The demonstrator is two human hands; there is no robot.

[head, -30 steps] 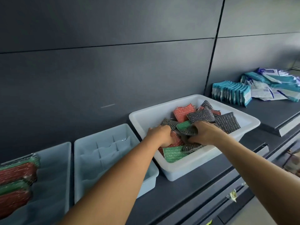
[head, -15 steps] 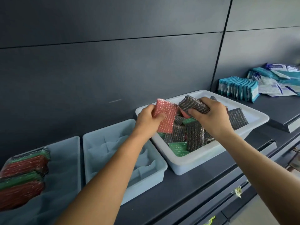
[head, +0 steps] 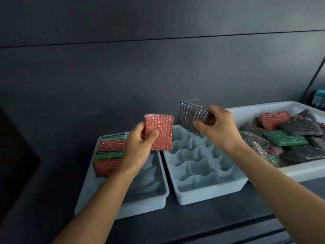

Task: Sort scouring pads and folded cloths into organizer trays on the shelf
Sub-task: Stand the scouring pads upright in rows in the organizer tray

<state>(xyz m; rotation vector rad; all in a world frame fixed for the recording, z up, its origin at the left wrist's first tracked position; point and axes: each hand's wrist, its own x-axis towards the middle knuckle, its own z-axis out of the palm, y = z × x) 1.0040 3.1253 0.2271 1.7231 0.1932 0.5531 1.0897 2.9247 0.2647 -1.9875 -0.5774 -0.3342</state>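
left grip pinches a red scouring pad, right grip pinches a grey scouring pad

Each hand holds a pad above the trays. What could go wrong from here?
The right hand pinches the grey pad near one edge only, so it may slip and land anywhere in the divided tray. The left hand grips the red pad more fully, but pushing it in beside the row of red and green pads in the left tray could knock that row over.
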